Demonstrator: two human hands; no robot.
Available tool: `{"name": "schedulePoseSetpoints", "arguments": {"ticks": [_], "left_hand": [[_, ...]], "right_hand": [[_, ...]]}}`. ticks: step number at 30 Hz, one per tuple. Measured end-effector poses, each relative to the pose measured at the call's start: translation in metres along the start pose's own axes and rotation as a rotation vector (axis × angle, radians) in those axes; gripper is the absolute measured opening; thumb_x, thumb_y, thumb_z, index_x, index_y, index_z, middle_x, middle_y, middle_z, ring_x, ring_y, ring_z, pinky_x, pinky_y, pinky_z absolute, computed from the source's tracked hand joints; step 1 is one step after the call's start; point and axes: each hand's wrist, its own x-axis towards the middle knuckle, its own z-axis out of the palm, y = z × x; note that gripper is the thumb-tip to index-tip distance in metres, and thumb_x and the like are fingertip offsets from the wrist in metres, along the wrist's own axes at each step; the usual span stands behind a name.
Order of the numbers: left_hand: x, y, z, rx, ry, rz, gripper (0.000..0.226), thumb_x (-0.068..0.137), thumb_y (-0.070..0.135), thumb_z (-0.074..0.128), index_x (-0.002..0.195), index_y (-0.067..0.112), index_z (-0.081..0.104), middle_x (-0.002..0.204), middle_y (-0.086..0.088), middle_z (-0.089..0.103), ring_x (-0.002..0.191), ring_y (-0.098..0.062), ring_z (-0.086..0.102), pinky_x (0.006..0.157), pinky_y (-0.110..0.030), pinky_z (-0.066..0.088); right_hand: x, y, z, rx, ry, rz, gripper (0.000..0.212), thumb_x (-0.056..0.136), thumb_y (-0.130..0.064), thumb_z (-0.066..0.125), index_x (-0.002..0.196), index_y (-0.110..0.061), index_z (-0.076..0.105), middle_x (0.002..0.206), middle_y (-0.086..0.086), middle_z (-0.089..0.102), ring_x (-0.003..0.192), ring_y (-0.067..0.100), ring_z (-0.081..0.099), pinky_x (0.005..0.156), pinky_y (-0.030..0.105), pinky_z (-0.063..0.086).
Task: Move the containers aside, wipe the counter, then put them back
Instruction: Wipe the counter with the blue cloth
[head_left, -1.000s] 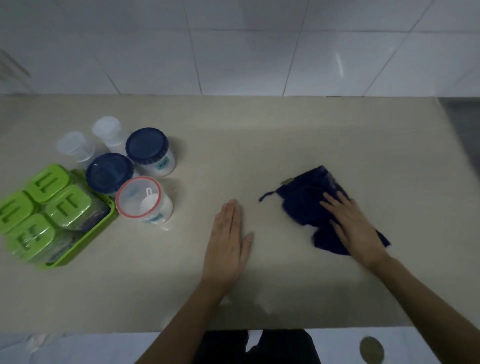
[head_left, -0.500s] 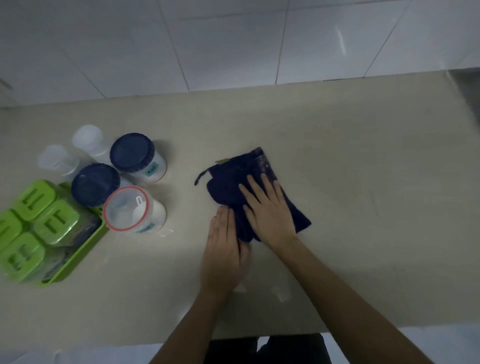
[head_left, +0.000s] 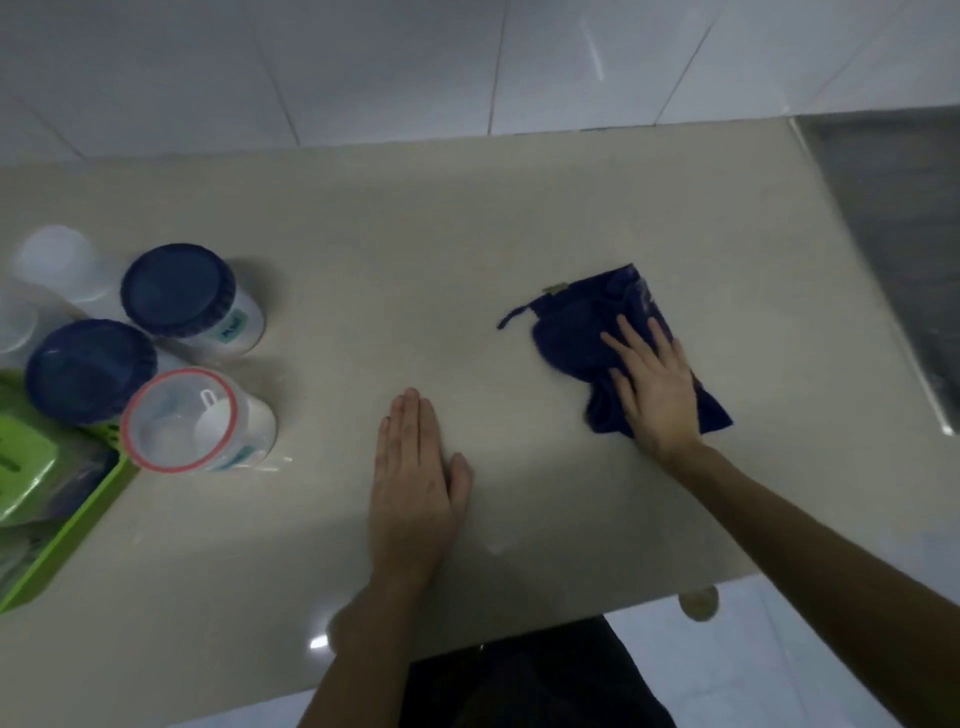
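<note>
While the right hand (head_left: 657, 387) lies flat, fingers spread, pressing the dark blue cloth (head_left: 587, 332) near the worktop's (head_left: 467, 218) right edge, the left hand (head_left: 415, 483) rests flat and empty mid-counter. The containers (head_left: 192, 299) cluster at the left edge, nearer the left hand.

The beige desk (head_left: 467, 234) carries 5 containers (head_left: 195, 301) and a green tray (head_left: 62, 551) at left. A dark blue cloth (head_left: 576, 338) lies at right.
</note>
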Motion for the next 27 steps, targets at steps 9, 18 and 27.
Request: {"name": "schedulePoseSetpoints", "arguments": {"ticks": [9,18,27], "left_hand": [[-0.004,0.000,-0.003,0.041,0.000,0.010,0.063,0.094,0.026,0.046,0.147,-0.002,0.025,0.156,-0.018,0.025,0.147,-0.026,0.020,0.121,-0.041,0.018],[-0.003,-0.005,0.004,0.008,0.027,0.035,0.061,0.092,0.025,0.045,0.143,-0.006,0.032,0.153,-0.021,0.030,0.144,-0.031,0.026,0.120,-0.045,0.020],[-0.003,-0.003,0.000,0.114,-0.046,0.014,0.065,0.095,0.030,0.038,0.148,-0.002,0.020,0.157,-0.019,0.021,0.147,-0.026,0.018,0.122,-0.039,0.011]], "right_hand": [[-0.013,-0.115,0.034,0.096,0.020,0.057,0.049,0.095,-0.044,0.038,0.140,-0.026,0.041,0.148,-0.001,0.043,0.141,0.027,0.029,0.116,0.052,0.021],[-0.056,-0.015,0.001,-0.102,-0.058,0.304,0.068,0.091,-0.061,0.014,0.149,-0.027,0.019,0.159,-0.003,0.020,0.147,0.027,0.008,0.118,0.056,0.005],[-0.023,-0.134,0.032,-0.031,-0.011,0.110,0.059,0.092,-0.056,0.033,0.146,-0.031,0.028,0.154,0.006,0.032,0.141,0.036,0.024,0.114,0.049,0.023]]}}
